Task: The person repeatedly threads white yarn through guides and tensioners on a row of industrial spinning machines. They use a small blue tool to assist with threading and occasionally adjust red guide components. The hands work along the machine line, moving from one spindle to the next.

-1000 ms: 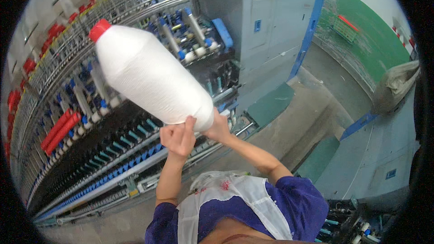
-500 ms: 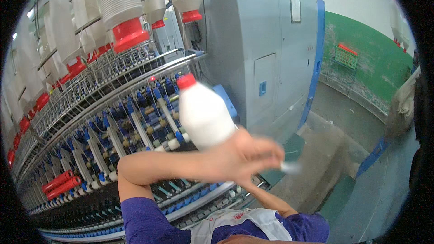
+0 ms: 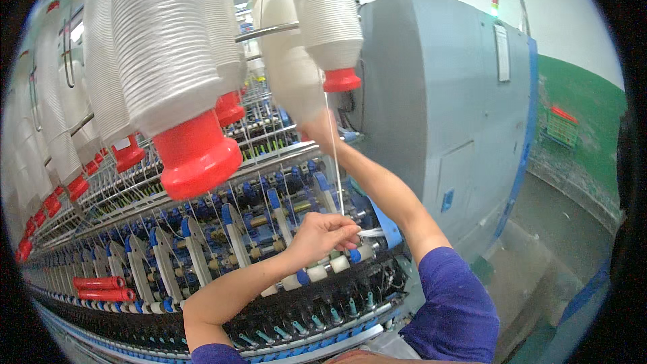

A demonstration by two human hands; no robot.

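My right hand (image 3: 320,129) is raised among the hanging bobbins, its fingers wrapped round the lower end of a cream-white roving bobbin (image 3: 286,54). A bit of red shows at that bobbin's top. Lower down, my left hand (image 3: 327,237) pinches a white roving strand (image 3: 337,175) between thumb and fingers, in front of the machine's rollers. The strand runs up from the pinch toward the bobbins; its upper end is hard to trace. A loose fluffy tail (image 3: 379,232) sticks out to the right of my fingertips.
Large white bobbins with red ends (image 3: 199,155) hang close on the left, and another (image 3: 340,79) hangs beside my right wrist. Two red tubes (image 3: 104,288) lie on the machine at lower left. A grey cabinet (image 3: 465,94) stands right; a green basket (image 3: 561,128) is by the wall.
The bobbin has gone up from in front of the machine to among the hanging ones, in my right hand. My left hand has moved left with the strand, and the view has shifted.
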